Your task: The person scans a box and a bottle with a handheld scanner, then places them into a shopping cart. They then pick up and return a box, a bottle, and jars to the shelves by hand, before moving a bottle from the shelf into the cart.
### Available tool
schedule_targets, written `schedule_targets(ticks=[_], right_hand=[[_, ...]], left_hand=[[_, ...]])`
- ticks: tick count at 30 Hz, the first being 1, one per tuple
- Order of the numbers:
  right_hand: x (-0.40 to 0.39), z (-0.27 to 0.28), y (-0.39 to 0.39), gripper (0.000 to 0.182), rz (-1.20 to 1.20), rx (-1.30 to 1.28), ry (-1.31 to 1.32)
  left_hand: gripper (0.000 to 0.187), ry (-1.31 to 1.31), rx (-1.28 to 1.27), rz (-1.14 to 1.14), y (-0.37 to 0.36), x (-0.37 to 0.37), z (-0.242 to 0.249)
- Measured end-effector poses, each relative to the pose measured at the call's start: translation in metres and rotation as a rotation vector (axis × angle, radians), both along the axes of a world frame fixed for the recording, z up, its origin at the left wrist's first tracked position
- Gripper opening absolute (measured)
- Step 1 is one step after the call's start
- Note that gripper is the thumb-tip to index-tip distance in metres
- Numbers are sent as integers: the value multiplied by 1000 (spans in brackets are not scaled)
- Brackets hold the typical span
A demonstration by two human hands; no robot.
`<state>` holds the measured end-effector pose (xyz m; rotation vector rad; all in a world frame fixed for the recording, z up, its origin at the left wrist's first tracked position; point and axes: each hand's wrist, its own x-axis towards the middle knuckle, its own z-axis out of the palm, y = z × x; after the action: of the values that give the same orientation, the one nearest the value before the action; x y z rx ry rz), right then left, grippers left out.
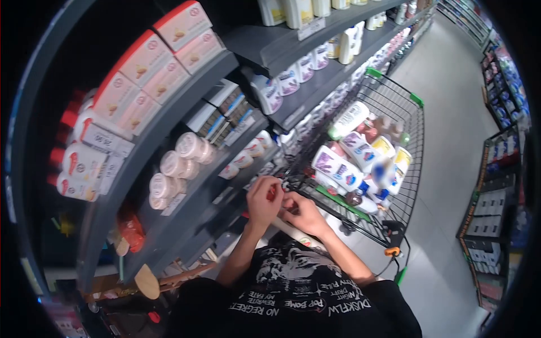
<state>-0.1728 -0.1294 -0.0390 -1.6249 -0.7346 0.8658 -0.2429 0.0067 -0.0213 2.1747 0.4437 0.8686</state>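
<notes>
Both hands are close together in front of the black printed shirt, between the shelves and the cart. My left hand [265,198] is curled, with something small and red showing at its fingers. Beside it, almost touching, my right hand [302,213] has its fingers bent inward; what it holds, if anything, is hidden. Below the hands lies a pale, long item [292,231], partly covered by my right hand. To the right stands a black wire shopping cart [416,169] with green corners, holding several white bottles [338,167] with purple, yellow and blue labels.
Curved grey shelves [208,67] at the left bear pink and white boxes [147,59], round jars [179,164] and red-capped bottles [83,160]. Bottles [288,79] line the shelf ahead. Beyond the cart runs the aisle floor [445,135], with more stocked shelves [489,208] at the far right.
</notes>
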Motion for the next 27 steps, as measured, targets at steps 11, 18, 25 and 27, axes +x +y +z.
schedule_targets(ticks=[11, 18, 25, 27], right_hand=[[75, 6, -25, 37, -153, -189, -202], [198, -47, -83, 45, -432, -575, -779], [226, -101, -140, 47, -433, -755, -745], [220, -110, -146, 43, -383, -714, -701]], left_hand=[[10, 401, 187, -18, -4, 5, -27], [10, 411, 174, 44, -4, 4, -25], [10, 404, 138, 65, -3, 4, -24], [10, 390, 136, 70, -4, 3, -24]])
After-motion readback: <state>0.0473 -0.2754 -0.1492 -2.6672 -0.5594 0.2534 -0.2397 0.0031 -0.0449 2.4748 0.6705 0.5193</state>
